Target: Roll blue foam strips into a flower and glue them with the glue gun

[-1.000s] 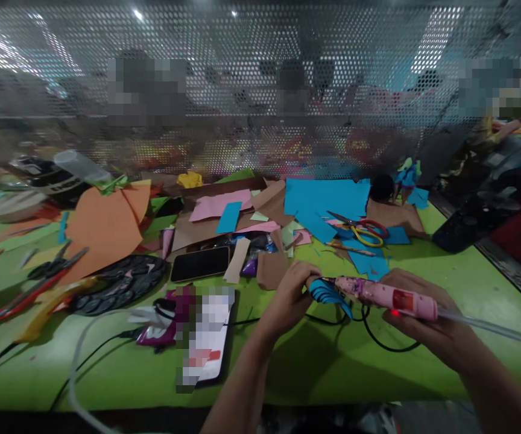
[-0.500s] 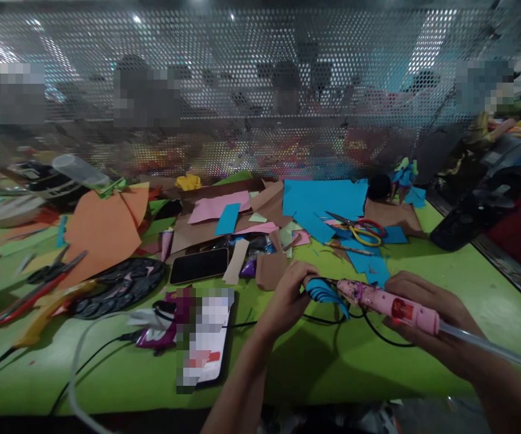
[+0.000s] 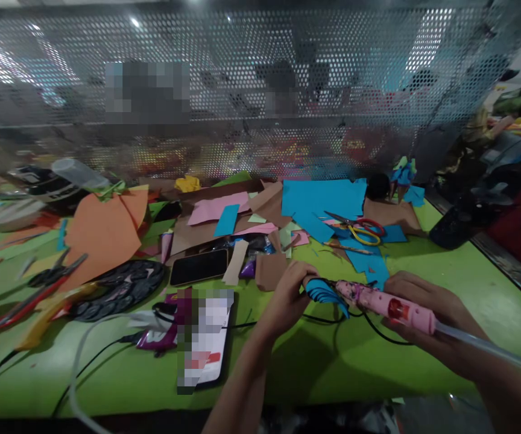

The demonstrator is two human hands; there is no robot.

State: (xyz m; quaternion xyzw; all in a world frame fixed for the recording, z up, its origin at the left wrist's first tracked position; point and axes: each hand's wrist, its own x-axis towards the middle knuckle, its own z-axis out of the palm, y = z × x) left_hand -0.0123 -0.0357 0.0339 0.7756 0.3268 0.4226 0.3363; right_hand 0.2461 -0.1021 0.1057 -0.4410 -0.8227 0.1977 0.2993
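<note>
My left hand [image 3: 293,296] pinches a small piece made of layered blue paper strips [image 3: 324,295], its fingers closed at the left end. In my right hand [image 3: 432,307] is a pink hot glue gun [image 3: 389,305], with a clear glue stick [image 3: 486,345] running out of its back. The gun's dark, stained nozzle end points left and meets or nearly meets the right side of the blue piece; exact contact is hidden. Both hands hover over the green table [image 3: 333,367], and a black cord hangs below the gun.
Scissors [image 3: 364,231] lie on blue paper [image 3: 324,199] beyond my hands. A dark phone [image 3: 199,267] and a lit phone [image 3: 210,343] rest to the left. Farther left are a yellow-handled tool [image 3: 47,316], orange paper [image 3: 102,229] and cables. Perforated metal panel [image 3: 242,90] stands behind.
Hands, blue piece and glue gun hold almost the same position. The view has shifted very slightly, and the red glow under the gun's trigger area no longer shows.
</note>
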